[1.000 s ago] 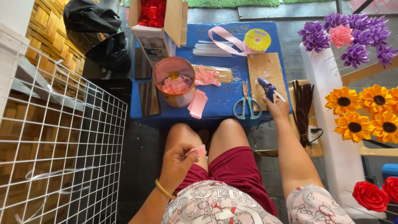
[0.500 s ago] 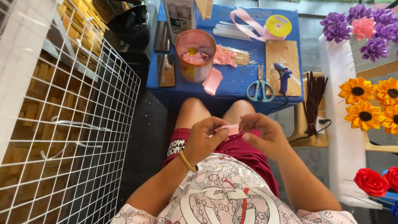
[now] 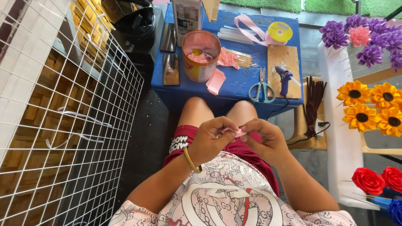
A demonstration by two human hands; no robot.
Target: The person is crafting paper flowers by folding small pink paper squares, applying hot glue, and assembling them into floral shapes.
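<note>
A white wire grid panel (image 3: 71,125) fills the whole 9 o'clock side of the view, leaning over wooden flooring. At 12 o'clock stands a low blue table (image 3: 234,83), just beyond the person's bare knees. At 3 o'clock a white stand (image 3: 341,138) carries finished ribbon flowers: purple ones (image 3: 368,39) at 1 o'clock, orange sunflowers (image 3: 370,109) at 3 o'clock, red roses (image 3: 379,180) at 4 o'clock.

On the table, a round tin (image 3: 202,54) holds pink ribbon pieces, with more pink pieces (image 3: 216,81) lying loose just beside it. A wooden board (image 3: 283,62) sits toward 1 o'clock, a blue glue gun (image 3: 284,77) at its near edge and blue-handled scissors (image 3: 262,88) just left of that. A yellow spool of pink ribbon (image 3: 279,32) lies at the far edge. Two dark phones (image 3: 170,52) lie at 11 o'clock. A bundle of dark brown sticks (image 3: 313,104) hangs off the table's right side.

At the centre, over the lap, both hands meet. The left hand (image 3: 211,140), a yellow bangle (image 3: 191,161) on its wrist, pinches a small pink ribbon piece (image 3: 235,132) between curled fingertips; the right hand (image 3: 268,140) grips the same piece from the other side, fingers closed. Nothing lies between hands and table but the knees.
</note>
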